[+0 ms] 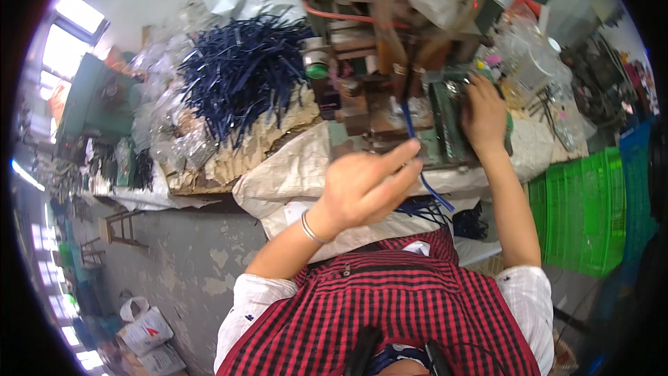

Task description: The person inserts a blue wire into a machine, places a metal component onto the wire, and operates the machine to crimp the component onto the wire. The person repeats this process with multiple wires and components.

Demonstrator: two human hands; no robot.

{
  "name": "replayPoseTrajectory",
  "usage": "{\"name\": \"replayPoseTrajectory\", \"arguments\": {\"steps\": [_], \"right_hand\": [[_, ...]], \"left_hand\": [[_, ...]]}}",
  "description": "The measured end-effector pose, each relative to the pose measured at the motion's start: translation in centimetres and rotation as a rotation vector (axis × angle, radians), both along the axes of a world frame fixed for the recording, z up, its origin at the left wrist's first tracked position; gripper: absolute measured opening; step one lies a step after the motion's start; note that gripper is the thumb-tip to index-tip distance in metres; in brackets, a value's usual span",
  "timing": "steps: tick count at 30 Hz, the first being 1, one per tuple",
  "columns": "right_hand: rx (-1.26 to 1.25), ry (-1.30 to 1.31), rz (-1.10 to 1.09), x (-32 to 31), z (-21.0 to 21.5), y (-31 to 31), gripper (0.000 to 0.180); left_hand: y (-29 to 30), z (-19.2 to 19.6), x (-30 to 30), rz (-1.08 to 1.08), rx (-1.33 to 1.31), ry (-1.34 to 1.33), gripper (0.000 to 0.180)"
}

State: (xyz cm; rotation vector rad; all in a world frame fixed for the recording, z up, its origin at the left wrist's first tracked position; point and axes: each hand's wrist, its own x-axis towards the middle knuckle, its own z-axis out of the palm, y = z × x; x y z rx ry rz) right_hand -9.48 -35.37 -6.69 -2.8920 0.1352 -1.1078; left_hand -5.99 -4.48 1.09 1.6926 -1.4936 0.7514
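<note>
In front of the machine (369,108), my left hand (365,184) pinches a narrow dark-blue strip (409,120) between thumb and fingers. The strip's upper end reaches up to the middle of the machine; its lower end hangs down past my fingertips. My right hand (485,115) lies at the machine's right side, its fingers curled beside a dark-green trough (449,122); what they grip is hidden. A large heap of similar blue strips (240,69) lies on the bench to the left. More strips (424,210) show low down, near my lap.
Clear plastic bags (525,56) crowd the bench on the right. Green crates (577,212) stand on the floor at the right. A green-capped bottle (316,63) sits between heap and machine. Pale sacking (285,167) drapes over the bench edge. A wooden stool (122,230) stands farther left.
</note>
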Motion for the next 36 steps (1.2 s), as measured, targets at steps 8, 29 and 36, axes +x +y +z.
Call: {"name": "replayPoseTrajectory", "arguments": {"steps": [8, 29, 36], "right_hand": [[0.787, -0.135, -0.215, -3.3, 0.6, 2.0, 0.012], [0.994, -0.242, 0.335, -1.1, 7.2, 10.0, 0.019], [1.445, -0.301, 0.393, 0.7, 7.0, 13.6, 0.038]], "left_hand": [[5.9, 0.6, 8.3, 0.774, -0.058, 0.106, 0.009], [9.1, -4.5, 11.9, 0.642, -0.054, 0.678, 0.010], [5.0, -6.4, 8.2, 0.354, -0.388, 0.867, 0.010]]}}
